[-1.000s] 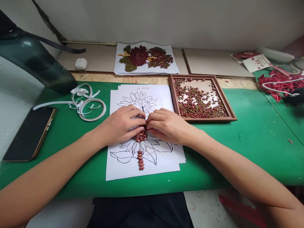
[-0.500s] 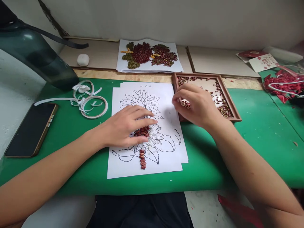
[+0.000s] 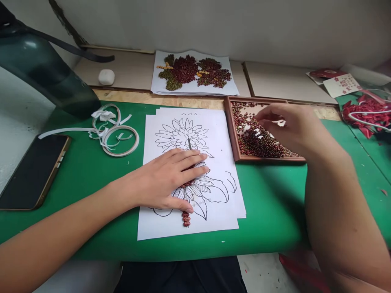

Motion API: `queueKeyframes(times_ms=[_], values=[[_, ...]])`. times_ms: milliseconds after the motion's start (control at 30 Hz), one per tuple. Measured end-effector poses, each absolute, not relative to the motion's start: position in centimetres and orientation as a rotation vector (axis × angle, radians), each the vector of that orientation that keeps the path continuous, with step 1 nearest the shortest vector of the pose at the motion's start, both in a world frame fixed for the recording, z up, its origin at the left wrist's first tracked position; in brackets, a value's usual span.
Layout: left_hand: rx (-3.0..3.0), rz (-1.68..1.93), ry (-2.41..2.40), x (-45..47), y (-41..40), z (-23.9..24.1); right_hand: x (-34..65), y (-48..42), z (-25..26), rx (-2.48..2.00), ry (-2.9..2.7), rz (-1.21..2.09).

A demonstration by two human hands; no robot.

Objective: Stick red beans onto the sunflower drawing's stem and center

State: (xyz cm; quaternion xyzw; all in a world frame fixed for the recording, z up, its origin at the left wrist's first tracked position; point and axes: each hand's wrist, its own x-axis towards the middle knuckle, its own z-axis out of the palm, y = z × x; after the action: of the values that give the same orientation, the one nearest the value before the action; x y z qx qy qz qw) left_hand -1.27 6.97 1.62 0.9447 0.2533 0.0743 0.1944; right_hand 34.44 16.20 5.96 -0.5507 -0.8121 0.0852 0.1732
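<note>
My left hand (image 3: 171, 177) lies flat with its fingers spread over a sheet of paper (image 3: 218, 132) printed with line-drawn flowers. Under its fingers, the lower flower's dark red bean centre (image 3: 187, 184) is mostly covered. A short row of speckled red beans (image 3: 186, 219) shows below my left thumb as the stem. My right hand (image 3: 295, 128) is above a brown wooden tray (image 3: 233, 134) of small dark red and brown beans (image 3: 259, 142). Its thumb and index finger are drawn together in a pinch; whatever is between them cannot be made out.
Two rolls of double-sided tape (image 3: 134, 148) with curled strips lie left of the paper, near a phone (image 3: 33, 171) and a large bottle (image 3: 58, 77). Finished bean pictures (image 3: 186, 71) and a white case (image 3: 106, 77) sit at the back. Red shreds (image 3: 368, 116) are far right.
My right hand has moved right, from the tray's left edge to over its beans. The beans now lie heaped toward the front. My left hand has flattened and slid slightly down the paper.
</note>
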Motion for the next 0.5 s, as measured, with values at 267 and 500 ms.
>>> queueKeyframes(times_ms=[267, 500], values=[[2.819, 0.228, 0.478, 0.6, 3.3, 2.5, 39.9, 17.4, 6.5, -1.842, -2.437, 0.602], [2.850, 0.215, 0.385, 1.9, 0.2, 2.3, 36.9, 16.5, 6.1, -1.645, -2.545, 0.735]])
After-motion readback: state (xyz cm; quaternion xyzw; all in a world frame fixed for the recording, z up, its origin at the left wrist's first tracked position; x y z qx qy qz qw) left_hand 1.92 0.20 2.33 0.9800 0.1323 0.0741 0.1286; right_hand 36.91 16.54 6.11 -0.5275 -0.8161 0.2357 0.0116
